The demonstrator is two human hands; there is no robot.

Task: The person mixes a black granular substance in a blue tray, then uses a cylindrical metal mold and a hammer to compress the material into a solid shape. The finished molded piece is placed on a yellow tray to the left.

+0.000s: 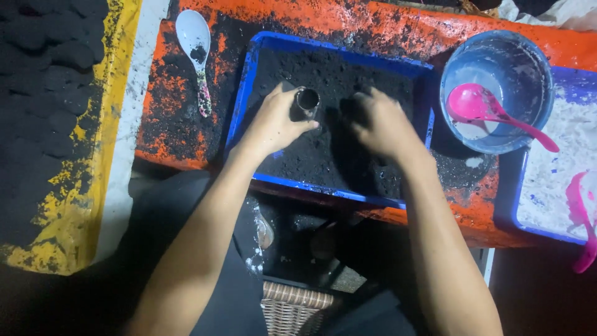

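Over the blue rectangular plastic tray (249,81) of black powder on the orange, soot-stained bench (186,118), the left hand (273,121) is clamped around a small metal cylindrical tube (307,99) held upright. The right hand (379,121) presses curled fingers into the powder just beside it; nothing shows in its grasp.
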